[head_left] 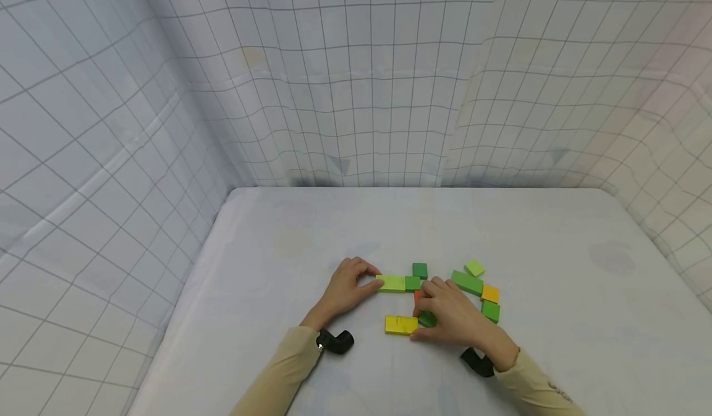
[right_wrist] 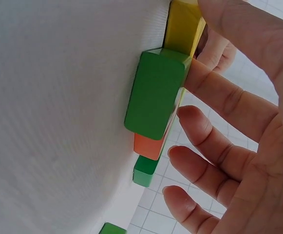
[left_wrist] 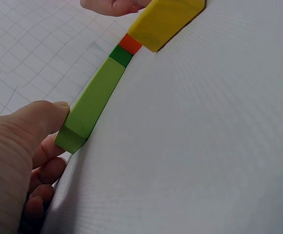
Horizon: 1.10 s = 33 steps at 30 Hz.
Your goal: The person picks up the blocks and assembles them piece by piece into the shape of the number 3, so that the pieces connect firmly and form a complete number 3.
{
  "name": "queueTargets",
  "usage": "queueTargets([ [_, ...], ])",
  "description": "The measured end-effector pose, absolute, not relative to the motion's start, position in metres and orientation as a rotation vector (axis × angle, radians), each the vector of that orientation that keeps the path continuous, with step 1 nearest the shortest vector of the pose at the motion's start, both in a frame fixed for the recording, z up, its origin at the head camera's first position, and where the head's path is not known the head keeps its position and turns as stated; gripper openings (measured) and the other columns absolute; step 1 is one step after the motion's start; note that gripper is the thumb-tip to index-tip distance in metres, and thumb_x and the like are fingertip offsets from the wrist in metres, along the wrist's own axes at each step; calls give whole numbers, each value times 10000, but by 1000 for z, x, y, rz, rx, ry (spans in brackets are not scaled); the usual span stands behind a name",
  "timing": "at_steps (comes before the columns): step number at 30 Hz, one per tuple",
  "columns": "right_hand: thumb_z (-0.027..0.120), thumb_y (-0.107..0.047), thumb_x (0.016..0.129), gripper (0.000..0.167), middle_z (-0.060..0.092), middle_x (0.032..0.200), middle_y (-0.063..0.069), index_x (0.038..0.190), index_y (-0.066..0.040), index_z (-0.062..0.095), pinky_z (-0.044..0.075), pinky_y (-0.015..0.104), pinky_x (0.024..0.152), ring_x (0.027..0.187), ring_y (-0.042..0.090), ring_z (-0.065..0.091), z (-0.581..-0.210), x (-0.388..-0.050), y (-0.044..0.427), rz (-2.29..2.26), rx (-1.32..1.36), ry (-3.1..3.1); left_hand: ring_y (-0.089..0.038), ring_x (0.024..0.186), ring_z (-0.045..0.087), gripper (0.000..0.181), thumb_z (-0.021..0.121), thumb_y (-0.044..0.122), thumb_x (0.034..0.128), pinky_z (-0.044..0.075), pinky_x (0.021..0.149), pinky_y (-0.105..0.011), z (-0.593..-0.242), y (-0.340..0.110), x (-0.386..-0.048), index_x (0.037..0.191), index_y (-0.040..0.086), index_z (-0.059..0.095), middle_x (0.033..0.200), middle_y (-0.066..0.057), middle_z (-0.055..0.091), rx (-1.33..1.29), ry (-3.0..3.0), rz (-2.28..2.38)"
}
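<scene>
Head view: midway between the table's [head_left: 250, 249] side edges, the left hand [head_left: 346, 286] pinches a light green block [head_left: 392, 284]; the right hand [head_left: 453, 314] curves beside a yellow block [head_left: 394, 325].

Left wrist view: a small green block [left_wrist: 121, 56] touches an orange block [left_wrist: 130, 44].

Right wrist view: fingers spread beside a dark green block [right_wrist: 153, 95]; grip unclear.

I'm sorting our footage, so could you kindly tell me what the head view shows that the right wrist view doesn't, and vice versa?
Only the head view shows the orange block and both sleeves. Only the right wrist view shows the palm side of the right grip. Both show the yellow block, the red block and that grip.
</scene>
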State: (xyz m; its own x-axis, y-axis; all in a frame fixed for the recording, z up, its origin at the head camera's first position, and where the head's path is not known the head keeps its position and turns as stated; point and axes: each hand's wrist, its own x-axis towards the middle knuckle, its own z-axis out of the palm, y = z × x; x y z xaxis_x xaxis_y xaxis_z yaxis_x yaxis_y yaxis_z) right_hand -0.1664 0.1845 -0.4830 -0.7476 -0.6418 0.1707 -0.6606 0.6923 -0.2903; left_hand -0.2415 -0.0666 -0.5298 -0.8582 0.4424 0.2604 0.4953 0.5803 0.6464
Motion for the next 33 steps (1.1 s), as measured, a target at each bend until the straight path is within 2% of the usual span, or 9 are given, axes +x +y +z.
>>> queueTargets([
  [16, 779, -530, 707, 315, 386, 817, -122, 816, -242, 710, 304, 303, 699, 789, 89, 347, -485, -166, 185, 515, 1083, -2811, -108, 806, 423, 180, 696, 335, 871, 355, 724, -294, -531, -66, -241, 988, 198, 697, 912, 118, 554, -808, -2740, -1137],
  [33, 788, -483, 724, 304, 409, 837, -109, 852, -217, 717, 327, 328, 725, 814, 108, 372, -482, -165, 185, 508, 1086, -2854, -108, 809, 424, 190, 697, 347, 868, 353, 724, -297, -531, -66, -242, 987, 199, 697, 910, 120, 556, -805, -2730, -1150],
])
